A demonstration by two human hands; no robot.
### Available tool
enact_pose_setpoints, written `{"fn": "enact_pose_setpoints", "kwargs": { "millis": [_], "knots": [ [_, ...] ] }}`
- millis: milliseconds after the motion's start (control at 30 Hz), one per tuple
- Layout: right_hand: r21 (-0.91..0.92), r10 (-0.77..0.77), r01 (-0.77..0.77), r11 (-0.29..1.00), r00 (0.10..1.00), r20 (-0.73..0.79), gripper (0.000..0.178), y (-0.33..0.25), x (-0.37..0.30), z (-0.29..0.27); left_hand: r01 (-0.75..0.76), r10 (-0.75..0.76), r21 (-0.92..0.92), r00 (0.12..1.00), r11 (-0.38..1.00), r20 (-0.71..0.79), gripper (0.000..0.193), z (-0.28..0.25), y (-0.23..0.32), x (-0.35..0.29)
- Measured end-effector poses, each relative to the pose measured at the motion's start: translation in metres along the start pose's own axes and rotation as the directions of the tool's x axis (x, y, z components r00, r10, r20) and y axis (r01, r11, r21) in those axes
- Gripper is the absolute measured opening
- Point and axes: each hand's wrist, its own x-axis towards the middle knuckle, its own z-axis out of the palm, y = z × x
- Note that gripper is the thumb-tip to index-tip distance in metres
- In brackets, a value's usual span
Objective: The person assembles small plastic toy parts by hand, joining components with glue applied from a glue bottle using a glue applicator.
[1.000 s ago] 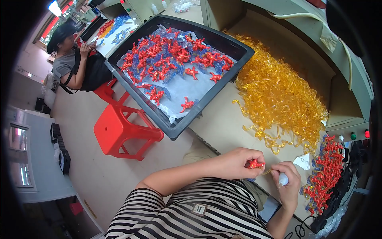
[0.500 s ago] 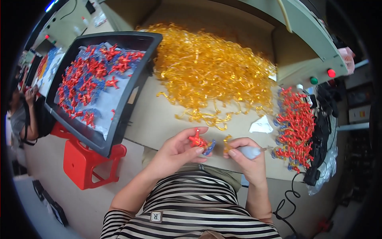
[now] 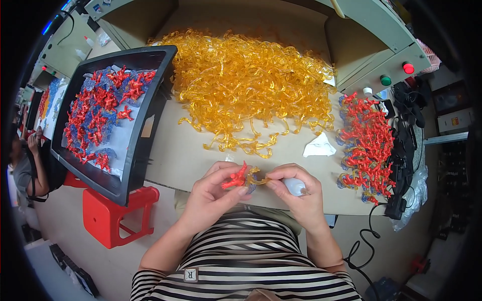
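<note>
Between the fingers of my left hand (image 3: pixel 213 193) is a small red figurine (image 3: pixel 235 178) with a translucent blue base, held over the table's front edge. My right hand (image 3: pixel 304 193) pinches a translucent amber curly piece (image 3: pixel 260 181) between thumb and forefinger. The amber piece meets the figurine, and their exact contact is partly hidden by fingers. Tucked in my right palm is a pale squeeze bottle (image 3: pixel 294 186). A large pile of amber pieces (image 3: pixel 251 85) lies beyond my hands.
At left, a black tray (image 3: pixel 133 165) holds many red-and-blue figurines on white paper. More figurines with amber parts (image 3: pixel 366 145) stand in rows at right. A crumpled white tissue (image 3: pixel 320 145) lies nearby. A red stool (image 3: pixel 108 215), a dangling cable (image 3: pixel 365 251) and another person (image 3: pixel 32 165) are around.
My hands have come together, bringing the amber piece against the figurine. The figurine is turned in my left hand. The bottle's tip no longer points visibly to the right. The view has shifted slightly.
</note>
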Motion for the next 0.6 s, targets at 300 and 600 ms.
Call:
{"fn": "enact_pose_setpoints", "kwargs": {
  "millis": [300, 600],
  "knots": [
    [-0.084, -0.074, 0.074, 0.994, 0.997, 0.004, 0.016, -0.0029, 0.0026, -0.0007, -0.065, 0.061, 0.166, 0.998, 0.984, 0.031, 0.038, 0.0017, 0.0027, 0.0021],
    [-0.188, -0.152, 0.156, 0.970, 0.988, 0.037, 0.015, -0.0022, 0.0044, -0.0004, -0.019, 0.018, 0.075, 1.000, 0.997, 0.016, 0.039, 0.0043, 0.0061, 0.0036]
  ]
}}
